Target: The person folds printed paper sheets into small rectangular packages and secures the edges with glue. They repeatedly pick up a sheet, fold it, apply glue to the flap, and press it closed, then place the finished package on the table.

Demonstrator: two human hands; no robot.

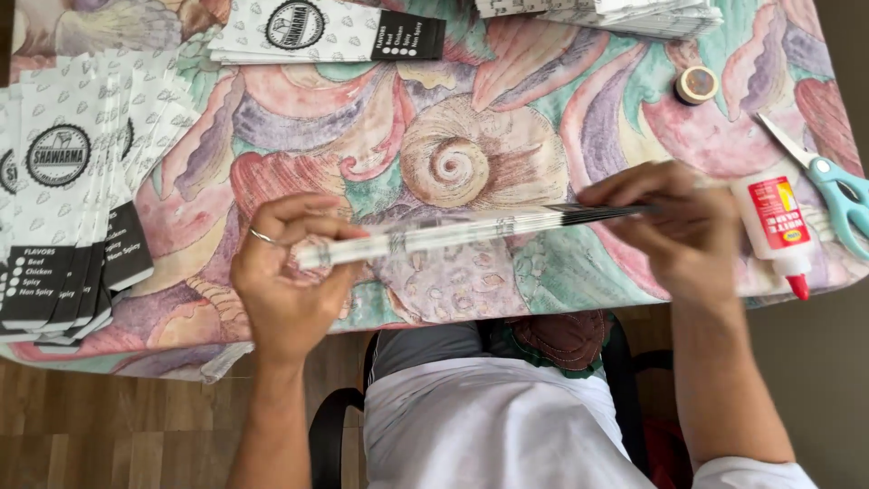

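Both hands hold a flat stack of printed white paper bags [462, 233] edge-on above the table, so it looks like a long thin strip. My left hand [285, 281], with a ring on one finger, grips the stack's left end. Pinching the right, black-printed end is my right hand [679, 226]. The stack hovers over a tablecloth [471, 109] patterned with seashells.
Fanned white bags with black panels [68, 199] lie at the left, another bag pile [326, 32] at top centre, more [625, 14] at top right. A tape roll [695, 85], glue bottle [777, 226] and teal scissors [837, 195] sit at the right.
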